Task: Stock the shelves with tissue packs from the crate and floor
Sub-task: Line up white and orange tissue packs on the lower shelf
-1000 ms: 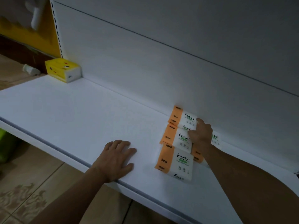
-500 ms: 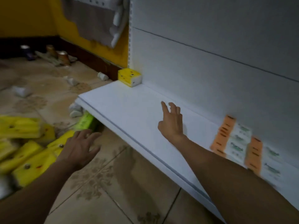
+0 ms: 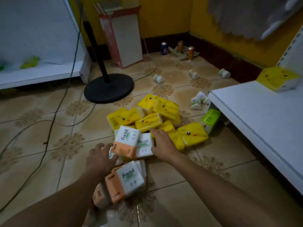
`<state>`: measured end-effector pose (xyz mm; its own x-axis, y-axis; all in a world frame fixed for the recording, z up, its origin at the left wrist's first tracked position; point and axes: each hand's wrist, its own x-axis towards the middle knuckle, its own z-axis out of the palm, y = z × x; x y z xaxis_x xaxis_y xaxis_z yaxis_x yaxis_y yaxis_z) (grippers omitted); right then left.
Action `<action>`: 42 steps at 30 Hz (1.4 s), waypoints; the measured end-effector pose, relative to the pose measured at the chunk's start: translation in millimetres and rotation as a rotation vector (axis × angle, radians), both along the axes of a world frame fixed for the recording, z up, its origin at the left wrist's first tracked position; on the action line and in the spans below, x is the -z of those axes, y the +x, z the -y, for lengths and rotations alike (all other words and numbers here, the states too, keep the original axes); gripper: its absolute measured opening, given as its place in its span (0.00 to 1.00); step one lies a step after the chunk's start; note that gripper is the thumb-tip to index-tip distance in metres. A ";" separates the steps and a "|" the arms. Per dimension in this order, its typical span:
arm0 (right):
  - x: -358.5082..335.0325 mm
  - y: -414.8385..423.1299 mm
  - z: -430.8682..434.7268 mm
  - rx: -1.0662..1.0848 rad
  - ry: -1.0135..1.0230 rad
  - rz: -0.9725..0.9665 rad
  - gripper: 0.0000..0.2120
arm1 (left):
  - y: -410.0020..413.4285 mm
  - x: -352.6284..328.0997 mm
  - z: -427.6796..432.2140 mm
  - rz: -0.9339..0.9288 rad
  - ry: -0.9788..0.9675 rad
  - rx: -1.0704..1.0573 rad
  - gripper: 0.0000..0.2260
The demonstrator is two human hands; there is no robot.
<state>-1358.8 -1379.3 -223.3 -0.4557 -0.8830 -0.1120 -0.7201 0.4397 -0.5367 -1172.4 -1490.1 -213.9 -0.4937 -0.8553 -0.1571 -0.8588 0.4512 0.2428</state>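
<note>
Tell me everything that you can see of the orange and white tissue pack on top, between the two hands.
The orange and white tissue pack is a soft block in plastic wrap: white upper part printed Facial, orange lower part with small dark marks. It lies tilted on similar packs. Another white pack touches its right side. The left hand reaches its lower left corner; contact is unclear.

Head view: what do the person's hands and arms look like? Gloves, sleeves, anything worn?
Both bare. The left hand and right hand have no gloves, and no rings show. The left forearm and right forearm are uncovered down to the frame edge: no sleeve, watch or band in view. Motion blur hides fine detail.
</note>
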 end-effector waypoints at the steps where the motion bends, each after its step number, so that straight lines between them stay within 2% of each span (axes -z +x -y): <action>1: 6.9 8.7 8.0 -0.011 0.008 0.040 0.35 | 5.3 2.4 4.1 -0.025 0.049 -0.051 0.23; 4: 22.4 22.1 23.9 -0.045 0.003 0.111 0.36 | 13.1 17.7 9.6 -0.051 0.197 -0.143 0.27; 11: 30.6 21.6 53.5 0.013 -0.059 0.261 0.40 | -19.0 25.1 -1.6 -0.201 0.315 -0.088 0.29; 17: 11.8 8.4 45.9 0.212 -0.194 0.340 0.30 | -31.5 11.4 3.4 -0.424 0.207 -0.002 0.38; 21: -1.3 -5.9 21.9 0.298 -0.273 0.353 0.21 | -55.3 -2.7 -6.9 -0.482 0.160 0.029 0.35; 24: -21.4 -31.6 -15.9 0.338 -0.295 0.389 0.22 | -85.0 -11.8 -26.5 -0.524 0.124 0.133 0.30; 28: -59.9 -71.5 -83.8 0.385 -0.335 0.376 0.37 | -142.5 -34.6 -72.7 -0.611 0.135 0.305 0.27; 32: -89.7 -103.2 -159.8 0.530 -0.280 0.197 0.33 | -205.4 -59.8 -132.4 -0.687 0.107 0.572 0.24; 34: -102.7 -115.0 -203.1 0.652 -0.335 0.137 0.30 | -233.9 -73.7 -169.4 -0.713 0.083 0.690 0.23; 39: -119.2 -134.9 -319.4 0.929 -0.441 0.075 0.27 | -288.0 -92.6 -269.2 -0.760 0.077 1.012 0.19; 42: -122.9 -141.2 -383.7 1.145 -0.543 0.092 0.27 | -305.7 -91.7 -333.0 -0.785 0.163 1.110 0.17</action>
<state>-1500.0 -995.6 -100.4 -0.9954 0.0675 0.0674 -0.0255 0.4922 -0.8701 -1478.1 -1157.1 -122.2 -0.9067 0.0454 0.4193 0.3185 0.7256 0.6100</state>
